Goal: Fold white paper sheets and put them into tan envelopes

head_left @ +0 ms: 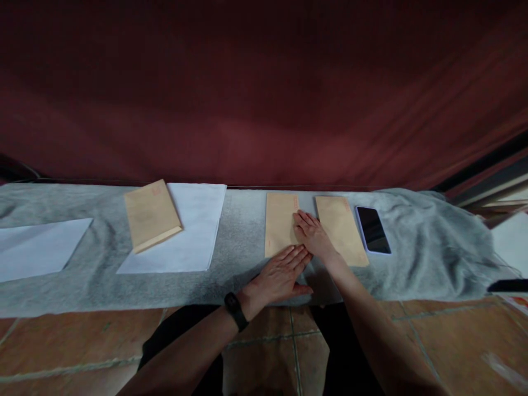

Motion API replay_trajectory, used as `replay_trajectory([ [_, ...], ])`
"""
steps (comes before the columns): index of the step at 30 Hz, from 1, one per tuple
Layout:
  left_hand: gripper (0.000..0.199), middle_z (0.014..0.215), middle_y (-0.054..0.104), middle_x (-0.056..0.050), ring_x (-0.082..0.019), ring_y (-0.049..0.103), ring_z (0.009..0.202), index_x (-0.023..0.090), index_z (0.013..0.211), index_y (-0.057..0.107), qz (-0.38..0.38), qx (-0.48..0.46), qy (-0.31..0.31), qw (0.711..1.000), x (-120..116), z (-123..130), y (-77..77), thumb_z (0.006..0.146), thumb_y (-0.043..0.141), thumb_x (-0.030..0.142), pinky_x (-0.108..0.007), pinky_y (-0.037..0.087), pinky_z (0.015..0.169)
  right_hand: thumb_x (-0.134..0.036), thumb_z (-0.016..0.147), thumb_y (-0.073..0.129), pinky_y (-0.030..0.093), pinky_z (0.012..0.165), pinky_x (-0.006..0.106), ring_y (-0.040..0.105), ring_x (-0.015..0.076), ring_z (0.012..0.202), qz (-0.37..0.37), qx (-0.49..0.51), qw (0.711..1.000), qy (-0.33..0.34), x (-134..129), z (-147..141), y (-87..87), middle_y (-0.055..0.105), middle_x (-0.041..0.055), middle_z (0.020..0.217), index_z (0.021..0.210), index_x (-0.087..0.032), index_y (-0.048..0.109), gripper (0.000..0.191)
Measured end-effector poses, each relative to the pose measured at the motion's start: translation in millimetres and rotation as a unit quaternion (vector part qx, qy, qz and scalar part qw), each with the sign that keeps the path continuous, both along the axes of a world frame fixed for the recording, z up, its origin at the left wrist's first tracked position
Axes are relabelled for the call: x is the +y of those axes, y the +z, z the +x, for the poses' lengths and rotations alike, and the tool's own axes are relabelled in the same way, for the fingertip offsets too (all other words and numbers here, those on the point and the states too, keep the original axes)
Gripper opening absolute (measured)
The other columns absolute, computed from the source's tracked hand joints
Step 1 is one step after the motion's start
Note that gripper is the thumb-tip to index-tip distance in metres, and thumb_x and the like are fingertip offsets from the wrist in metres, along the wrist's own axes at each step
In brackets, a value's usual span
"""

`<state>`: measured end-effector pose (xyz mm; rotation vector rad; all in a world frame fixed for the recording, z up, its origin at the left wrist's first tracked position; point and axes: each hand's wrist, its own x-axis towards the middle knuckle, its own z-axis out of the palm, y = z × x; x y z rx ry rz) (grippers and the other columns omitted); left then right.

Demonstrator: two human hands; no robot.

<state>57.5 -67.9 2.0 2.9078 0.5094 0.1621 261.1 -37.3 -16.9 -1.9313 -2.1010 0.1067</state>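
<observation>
A brown paper envelope (280,220) with red print lies flat on the grey cloth before me. My left hand (286,269), with a black band on the wrist, rests flat across its lower right corner, fingers stretched out. On the envelope's right edge lies my right hand (312,234), palm down and fingers extended; its fingertips touch the left hand's side of the paper. Neither hand grips anything. Just right of it is a second brown envelope (340,228), partly behind my right hand and wrist.
A phone (373,230) in a pale purple case lies to the right. At left, a stack of brown envelopes (150,214) sits on white paper sheets (190,242). More white paper (37,247) lies farther left. A dark red panel (264,110) rises behind the grey cloth (239,231).
</observation>
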Motion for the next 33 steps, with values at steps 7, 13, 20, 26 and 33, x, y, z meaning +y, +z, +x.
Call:
replay_trajectory([
  [7, 0.087, 0.164, 0.036, -0.014, -0.023, 0.029, 0.154, 0.011, 0.156, 0.034, -0.001, 0.005, -0.016, 1.0, -4.3, 2.0, 6.4, 0.098, 0.028, 0.075, -0.036, 0.01, 0.128, -0.023, 0.102, 0.04, 0.042, 0.111, 0.045, 0.049, 0.0292, 0.138, 0.061, -0.036, 0.996, -0.053, 1.3, -10.4, -2.7, 0.056, 0.0174, 0.149, 0.144, -0.009, 0.053, 0.047],
  [13, 0.085, 0.155, 0.05, -0.016, -0.026, 0.04, 0.148, 0.009, 0.15, 0.044, 0.005, -0.018, -0.015, 1.0, -6.6, 3.4, 0.0, 0.096, 0.037, 0.075, -0.037, 0.016, 0.126, -0.019, 0.1, 0.04, 0.042, 0.109, 0.041, 0.059, 0.0282, 0.127, 0.041, -0.054, 0.996, -0.058, -9.8, -17.6, 5.0, 0.062, 0.0191, 0.141, 0.134, -0.006, 0.061, 0.042],
  [20, 0.083, 0.151, 0.054, -0.016, -0.026, 0.04, 0.147, 0.01, 0.148, 0.047, -0.004, -0.054, -0.015, 0.998, -6.4, 4.1, -4.6, 0.094, 0.044, 0.073, -0.039, 0.02, 0.126, -0.013, 0.094, 0.044, 0.043, 0.107, 0.043, 0.062, 0.0304, 0.12, 0.012, -0.132, 0.991, -0.032, -32.6, -29.2, 15.6, 0.063, 0.0189, 0.141, 0.133, -0.006, 0.063, 0.044],
  [26, 0.087, 0.153, 0.051, -0.019, -0.026, 0.039, 0.148, 0.003, 0.149, 0.044, -0.008, -0.062, -0.031, 0.998, -4.2, 2.6, -3.6, 0.095, 0.045, 0.071, -0.037, 0.014, 0.128, -0.011, 0.091, 0.045, 0.043, 0.107, 0.043, 0.062, 0.0302, 0.119, -0.011, -0.169, 0.985, -0.014, -46.9, -35.0, 20.6, 0.061, 0.0194, 0.143, 0.137, -0.005, 0.06, 0.049],
  [33, 0.081, 0.155, 0.049, -0.018, -0.026, 0.037, 0.149, 0.007, 0.15, 0.043, -0.046, -0.052, -0.038, 0.997, -2.8, 1.4, -2.4, 0.095, 0.055, 0.065, -0.039, 0.02, 0.127, -0.011, 0.095, 0.043, 0.045, 0.105, 0.038, 0.062, 0.0286, 0.117, -0.042, -0.18, 0.983, -0.015, -52.9, -43.0, 34.7, 0.063, 0.0197, 0.14, 0.132, -0.002, 0.063, 0.042],
])
